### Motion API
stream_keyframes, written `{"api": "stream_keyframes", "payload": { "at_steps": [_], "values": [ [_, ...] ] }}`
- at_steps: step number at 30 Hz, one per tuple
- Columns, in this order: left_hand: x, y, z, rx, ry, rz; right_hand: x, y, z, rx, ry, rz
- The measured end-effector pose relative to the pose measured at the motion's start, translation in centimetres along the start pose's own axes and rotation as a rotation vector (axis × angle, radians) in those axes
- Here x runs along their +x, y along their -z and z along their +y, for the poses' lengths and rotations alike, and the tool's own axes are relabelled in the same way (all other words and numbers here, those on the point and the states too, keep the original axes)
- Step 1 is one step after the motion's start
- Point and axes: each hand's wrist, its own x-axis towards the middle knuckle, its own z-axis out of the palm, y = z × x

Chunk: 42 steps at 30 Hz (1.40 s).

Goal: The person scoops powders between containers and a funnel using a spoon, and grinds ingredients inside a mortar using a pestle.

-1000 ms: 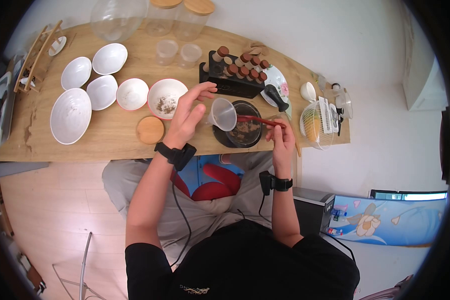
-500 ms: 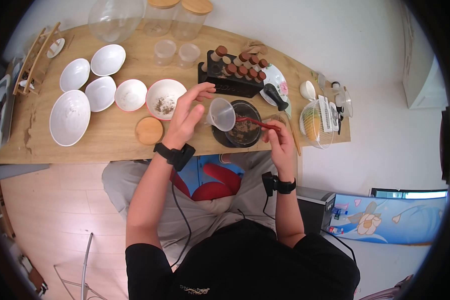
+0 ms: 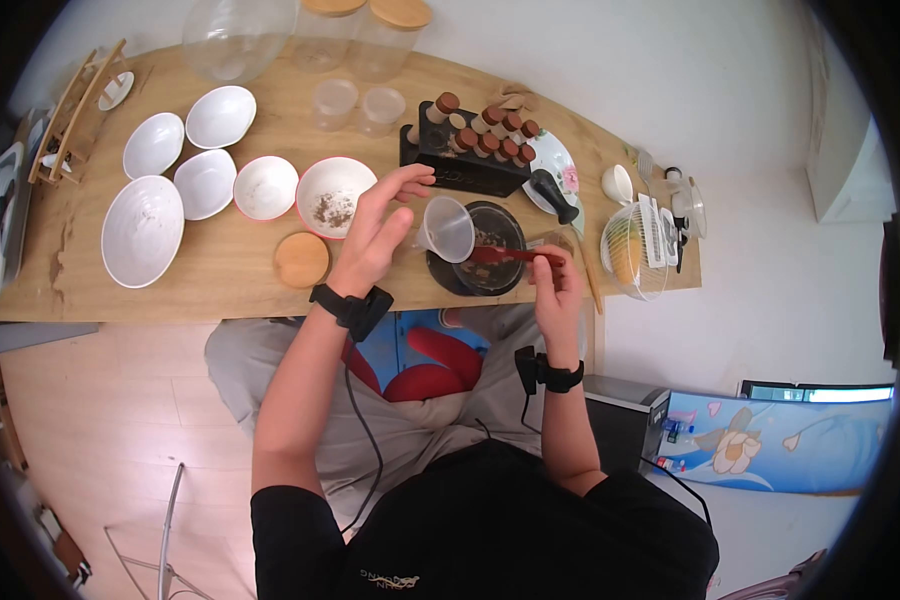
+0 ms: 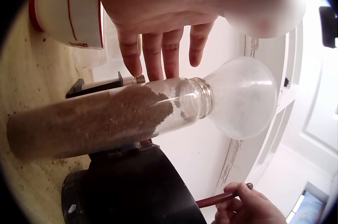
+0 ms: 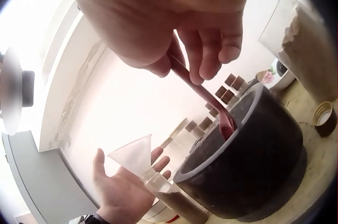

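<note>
A clear glass bottle (image 4: 105, 121), mostly filled with brown powder, stands upright with a translucent funnel (image 3: 448, 230) in its neck. My left hand (image 3: 375, 240) is beside them, fingers extended and spread; in the left wrist view its fingertips come right up to the bottle's side. My right hand (image 3: 562, 300) pinches the handle of a dark red spoon (image 5: 203, 92) between thumb and fingers. The spoon's bowl dips inside the rim of a black mortar (image 5: 248, 166), just right of the funnel. Brown powder lies in the mortar.
Behind the mortar stands a black rack (image 3: 470, 172) of corked tubes, with a black pestle (image 3: 553, 196) to its right. Left are a red-rimmed bowl (image 3: 355, 180) with brown bits, several white bowls and a round wooden lid (image 3: 302, 260). A wire basket (image 3: 635, 250) sits far right.
The spoon's bowl has moved from beside the funnel's rim lower and further into the mortar. My right hand has shifted slightly with it; the left hand and funnel hold their place.
</note>
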Motion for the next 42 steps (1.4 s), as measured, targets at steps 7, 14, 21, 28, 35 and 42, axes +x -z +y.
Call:
{"api": "stream_keyframes", "payload": {
  "at_steps": [7, 14, 21, 28, 35, 42],
  "values": [
    [0.0, -0.1, -0.2, 0.004, -0.004, -0.004, -0.3, -0.7, -1.4, 0.094, 0.006, -0.026],
    [0.1, -0.1, -0.1, 0.002, -0.005, 0.001, 0.0, 0.2, -2.0, 0.056, 0.022, 0.013],
    [0.0, 0.0, 0.1, 0.006, -0.004, 0.001, 0.4, 0.3, -1.7, -0.086, 0.076, -0.079],
    [0.0, -0.1, 0.0, 0.007, -0.008, -0.013, 0.5, 0.5, -1.1, -0.079, 0.045, -0.063],
    [0.1, -0.2, -0.3, 0.012, -0.016, -0.012, 0.5, -1.1, -2.3, 0.109, 0.019, 0.026],
    [0.0, 0.0, 0.0, 0.027, -0.012, -0.008, 1.0, -0.8, -1.5, -0.025, 0.077, 0.070]
  ]
}}
